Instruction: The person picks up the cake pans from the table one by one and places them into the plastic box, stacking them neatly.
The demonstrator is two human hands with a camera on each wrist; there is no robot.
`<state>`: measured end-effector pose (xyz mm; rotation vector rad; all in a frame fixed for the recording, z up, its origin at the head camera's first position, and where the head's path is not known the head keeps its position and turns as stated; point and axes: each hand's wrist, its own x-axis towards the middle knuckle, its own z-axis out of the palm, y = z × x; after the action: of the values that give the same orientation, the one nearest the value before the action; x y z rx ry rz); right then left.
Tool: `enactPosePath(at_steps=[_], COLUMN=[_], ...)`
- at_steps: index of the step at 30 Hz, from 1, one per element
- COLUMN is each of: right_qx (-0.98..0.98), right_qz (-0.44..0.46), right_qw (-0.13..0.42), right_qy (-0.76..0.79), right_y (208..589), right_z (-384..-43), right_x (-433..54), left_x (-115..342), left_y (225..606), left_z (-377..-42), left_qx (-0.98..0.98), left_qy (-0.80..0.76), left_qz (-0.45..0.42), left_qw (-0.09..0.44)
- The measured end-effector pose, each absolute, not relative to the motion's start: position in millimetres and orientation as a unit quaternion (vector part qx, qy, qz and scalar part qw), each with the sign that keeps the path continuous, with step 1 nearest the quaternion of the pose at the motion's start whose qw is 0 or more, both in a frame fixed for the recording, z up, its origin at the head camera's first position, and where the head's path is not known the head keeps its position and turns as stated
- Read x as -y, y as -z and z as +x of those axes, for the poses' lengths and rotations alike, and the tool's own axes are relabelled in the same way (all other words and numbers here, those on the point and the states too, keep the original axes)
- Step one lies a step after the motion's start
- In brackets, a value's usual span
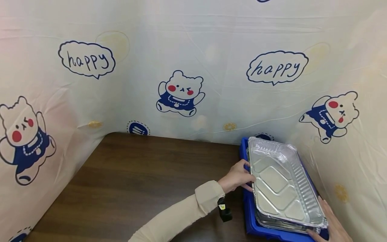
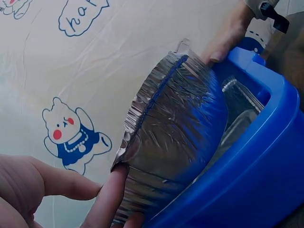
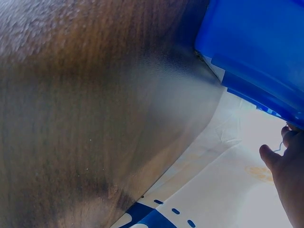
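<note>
A silver foil tray point(image 1: 272, 178), rectangular with ridged sides, sits over the blue bin point(image 1: 251, 218) at the right of the table. My left hand point(image 1: 239, 176) pinches the tray's left rim; in the left wrist view its fingers point(image 2: 111, 194) lie against the crimped edge. At the near right corner, my right hand point(image 1: 331, 222) grips the tray, with the thumb in front and the other fingers along the right side. More foil point(image 1: 281, 225) shows beneath this tray, inside the bin. In the left wrist view the tray stands tilted above clear plastic-looking material point(image 2: 242, 104) in the bin.
The brown wooden table point(image 1: 145, 174) spreads left of the bin. A pale cloth with printed bears and "happy" bubbles point(image 1: 181, 40) hangs behind and along both sides, close to the bin's right edge. A black wrist-worn device point(image 1: 224, 210) hangs under my left cuff.
</note>
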<state>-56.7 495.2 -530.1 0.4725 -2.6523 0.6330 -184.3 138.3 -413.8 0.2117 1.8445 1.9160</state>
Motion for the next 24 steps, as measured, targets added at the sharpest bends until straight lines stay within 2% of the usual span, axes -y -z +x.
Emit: enactPosePath(at_steps=[6, 14, 24], right_qx=[0.946, 0.962, 0.960], right_qz=[0.157, 0.111, 0.122], right_qw=[0.178, 0.138, 0.148], right_qy=[-0.220, -0.208, -0.206], right_y=[528, 528, 528], right_z=[-55, -51, -50], right_x=[-493, -494, -494], left_x=[-143, -150, -153], left_y=[416, 412, 407], left_z=[-184, -185, -184], left_qx=[-0.667, -0.692, -0.717], left_qy=[-0.706, -0.687, -0.667], left_qz=[0.070, 0.060, 0.048], left_qw=[0.229, 0.211, 0.199])
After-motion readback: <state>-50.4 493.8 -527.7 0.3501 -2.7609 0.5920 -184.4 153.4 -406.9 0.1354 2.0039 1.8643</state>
